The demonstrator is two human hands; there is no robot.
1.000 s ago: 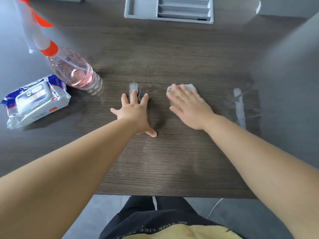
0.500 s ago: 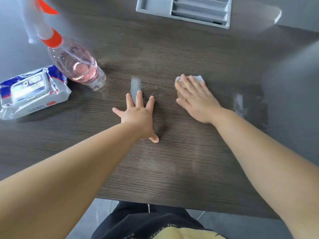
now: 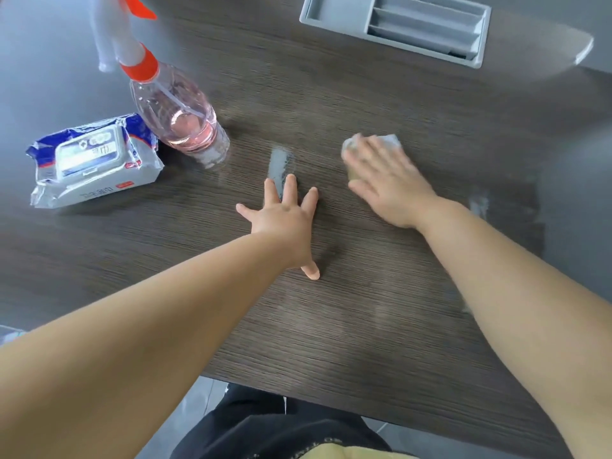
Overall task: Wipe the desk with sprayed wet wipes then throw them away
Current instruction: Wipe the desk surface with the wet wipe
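Wet wipe (image 3: 392, 140) lies bunched under your right hand (image 3: 387, 188), its straight fingers (image 3: 366, 154) pressing it to the desk (image 3: 331, 326), right of center. Your left hand (image 3: 281, 221) rests palm-down nearby, fingers spread wide, holding nothing. Spray bottle (image 3: 178, 114) and wipes pack (image 3: 92, 160) sit far left.

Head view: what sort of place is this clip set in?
Likely an office or study: a dark wood-grain desk with a grey recessed tray set into its top, plus a wipes pack and spray bottle.
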